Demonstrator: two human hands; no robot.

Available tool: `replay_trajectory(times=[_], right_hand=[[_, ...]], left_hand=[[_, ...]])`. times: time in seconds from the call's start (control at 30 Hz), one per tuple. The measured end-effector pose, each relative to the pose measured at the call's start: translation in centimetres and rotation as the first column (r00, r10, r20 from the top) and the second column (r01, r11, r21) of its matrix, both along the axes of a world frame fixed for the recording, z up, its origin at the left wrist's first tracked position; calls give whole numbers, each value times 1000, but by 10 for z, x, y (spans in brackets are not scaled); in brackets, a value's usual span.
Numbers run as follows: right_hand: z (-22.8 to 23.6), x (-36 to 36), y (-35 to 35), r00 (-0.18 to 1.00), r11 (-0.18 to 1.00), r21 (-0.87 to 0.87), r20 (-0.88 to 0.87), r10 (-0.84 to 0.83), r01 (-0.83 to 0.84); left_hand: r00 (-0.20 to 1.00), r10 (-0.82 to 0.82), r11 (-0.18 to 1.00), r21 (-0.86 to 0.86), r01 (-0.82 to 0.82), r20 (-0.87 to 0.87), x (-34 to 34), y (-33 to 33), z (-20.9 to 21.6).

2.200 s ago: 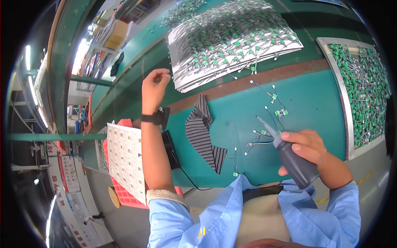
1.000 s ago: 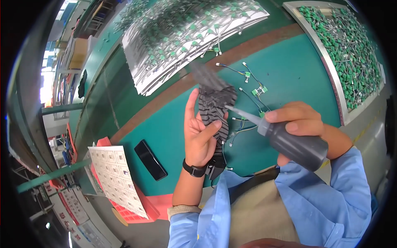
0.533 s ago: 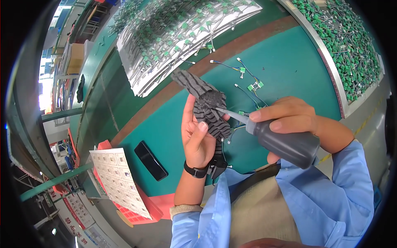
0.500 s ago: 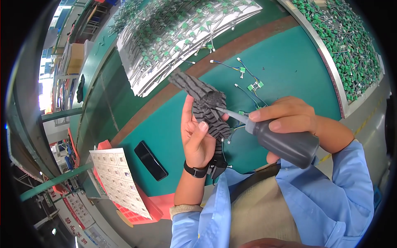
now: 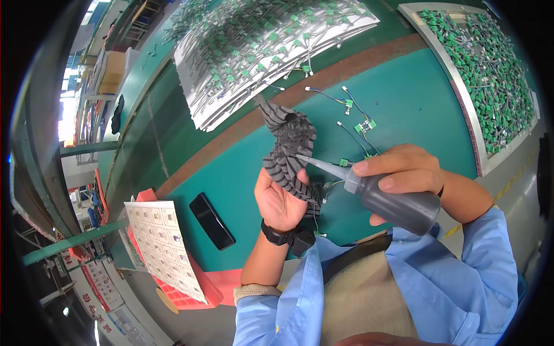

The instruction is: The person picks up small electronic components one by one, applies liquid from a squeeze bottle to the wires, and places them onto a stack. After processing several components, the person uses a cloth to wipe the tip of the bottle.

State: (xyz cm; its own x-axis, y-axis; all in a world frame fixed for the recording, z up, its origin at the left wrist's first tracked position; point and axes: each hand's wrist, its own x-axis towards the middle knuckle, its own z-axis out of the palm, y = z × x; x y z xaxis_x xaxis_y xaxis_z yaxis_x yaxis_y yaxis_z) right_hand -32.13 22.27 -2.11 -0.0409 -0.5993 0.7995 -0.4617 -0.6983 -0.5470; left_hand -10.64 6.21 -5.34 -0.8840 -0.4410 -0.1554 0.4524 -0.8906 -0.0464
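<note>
A crumpled grey-and-black striped cloth (image 5: 293, 135) rests on my left hand (image 5: 280, 202), its upper end sticking up and its lower end hanging toward my wrist. My left thumb and fingers are curled at the cloth, partly covered by it. Wrapped round a dark squeeze bottle (image 5: 401, 209) is my right hand (image 5: 407, 168). The bottle lies tilted, and its long pale nozzle (image 5: 326, 166) points left with the tip at the cloth. Any liquid at the tip cannot be made out. Beneath and beyond my hands, small green connectors with wires (image 5: 365, 126) lie on the green mat.
A white sheet stack (image 5: 202, 112) bearing many wired green connectors is at the far left. At the far right stands a framed tray (image 5: 461, 109) full of them. A black phone (image 5: 212, 221) lies left of my hands, beside a red bin (image 5: 216, 282) with a printed sheet (image 5: 164, 245).
The cloth has been rearranged on my left hand and now bunches higher, covering more of the fingers. My right hand keeps the bottle's nozzle at it. The whole view has shifted slightly.
</note>
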Motion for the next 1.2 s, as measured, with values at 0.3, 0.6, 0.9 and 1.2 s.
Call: replay_trajectory(times=[0.3, 0.6, 0.9, 1.2], right_hand=[[-9, 5, 6, 993, 988, 99, 0, 115, -115], [-23, 17, 24, 999, 978, 208, -38, 20, -12], [-25, 11, 15, 995, 982, 174, -88, -56, 71], [15, 27, 2, 787, 848, 417, 617, 0, -327]], left_hand=[[998, -56, 938, -341, 67, 43, 16, 10, -34], [975, 113, 854, -520, 2, 189, 0, 12, 13], [950, 261, 831, -540, -131, 172, -6, 11, 21], [881, 461, 729, -612, -308, 106, -1, -1, 21]])
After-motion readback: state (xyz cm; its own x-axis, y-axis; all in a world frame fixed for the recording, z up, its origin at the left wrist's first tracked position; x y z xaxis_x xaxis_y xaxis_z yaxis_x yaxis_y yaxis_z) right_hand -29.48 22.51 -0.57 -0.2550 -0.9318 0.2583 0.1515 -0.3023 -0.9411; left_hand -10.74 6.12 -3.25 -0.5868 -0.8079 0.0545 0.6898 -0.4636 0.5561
